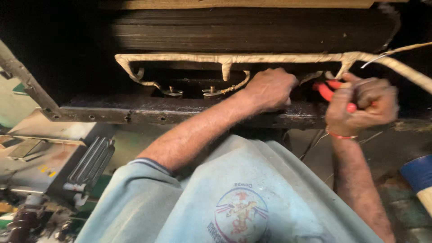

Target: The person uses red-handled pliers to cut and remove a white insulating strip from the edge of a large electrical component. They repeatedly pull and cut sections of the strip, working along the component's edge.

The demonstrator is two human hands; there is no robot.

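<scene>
My right hand (364, 101) is closed around the red handles of a pair of pliers (327, 91), whose jaws point left toward a tape-wrapped lead (252, 58) under a dark stacked core (252, 29). My left hand (270, 87) reaches across in a fist. It presses against the dark metal frame bar (148, 112) just left of the pliers. What the fist grips is hidden. Two bolted terminals (211, 92) sit left of my left hand.
A grey finned metal tank (90, 164) and porcelain parts lie at the lower left. A blue and white cylinder (418, 177) stands at the right edge. A bare wire (378, 58) sticks out at the upper right. My light blue shirt fills the bottom.
</scene>
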